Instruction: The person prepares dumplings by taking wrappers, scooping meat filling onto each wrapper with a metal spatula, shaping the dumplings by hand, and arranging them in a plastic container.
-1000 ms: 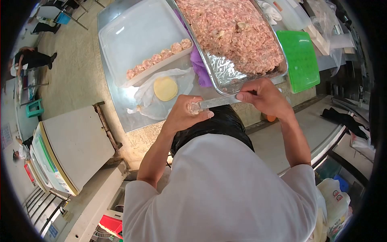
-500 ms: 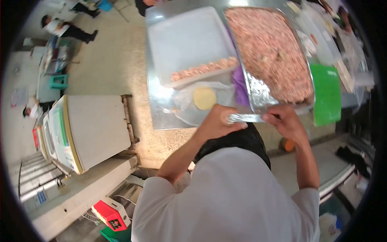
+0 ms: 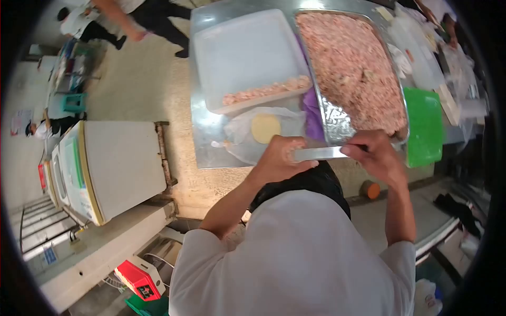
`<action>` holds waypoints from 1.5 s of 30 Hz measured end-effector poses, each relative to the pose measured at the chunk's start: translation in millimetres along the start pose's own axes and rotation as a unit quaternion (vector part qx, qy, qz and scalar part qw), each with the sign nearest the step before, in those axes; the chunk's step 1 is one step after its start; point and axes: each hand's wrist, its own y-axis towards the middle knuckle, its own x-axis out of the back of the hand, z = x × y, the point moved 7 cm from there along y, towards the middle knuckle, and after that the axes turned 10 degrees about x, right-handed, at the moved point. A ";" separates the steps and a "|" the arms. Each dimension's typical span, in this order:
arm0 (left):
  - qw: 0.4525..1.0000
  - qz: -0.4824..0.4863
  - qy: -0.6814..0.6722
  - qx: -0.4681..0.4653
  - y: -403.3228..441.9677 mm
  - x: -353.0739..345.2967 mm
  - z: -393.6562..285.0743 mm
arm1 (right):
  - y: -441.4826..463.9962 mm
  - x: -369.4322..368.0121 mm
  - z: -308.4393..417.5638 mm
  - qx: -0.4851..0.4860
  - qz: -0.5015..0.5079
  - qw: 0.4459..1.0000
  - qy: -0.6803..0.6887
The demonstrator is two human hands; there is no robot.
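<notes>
My right hand (image 3: 375, 155) is closed around the handle end of a flat metal spatula (image 3: 319, 153). The blade reaches left, its far end against my left hand (image 3: 283, 159). That hand is cupped, thumb out along the blade, around a small lump of pinkish minced meat (image 3: 289, 150); whether a wrapper surrounds it is hidden. Just beyond my left hand, round pale dough wrappers (image 3: 265, 128) lie on a plastic sheet (image 3: 238, 129). A metal tray (image 3: 336, 125) of minced meat (image 3: 356, 63) stands ahead of my right hand.
A white plastic box (image 3: 245, 50) holds a row of small meat-filled dumplings (image 3: 266, 91) along its near side. A purple cloth (image 3: 313, 116) lies between box and tray. Right of the tray is a green board (image 3: 424, 126). Another person (image 3: 153, 21) stands beyond the table's left side.
The spatula's blade shows more plainly and has tilted slightly, still against my left hand. A person has come into view at the upper left. The view has shifted a little.
</notes>
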 end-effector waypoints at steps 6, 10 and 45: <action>0.999 0.011 -0.013 0.042 1.6 1.5 11.7 | 3.5 5.3 -10.1 -0.040 0.007 0.999 0.032; 0.999 0.021 0.024 0.020 3.2 0.3 4.5 | 8.3 -16.7 -10.4 -0.022 0.006 0.999 0.037; 0.997 0.014 0.032 0.066 1.4 7.7 22.7 | 15.7 -13.9 -10.5 0.020 0.003 1.000 -0.015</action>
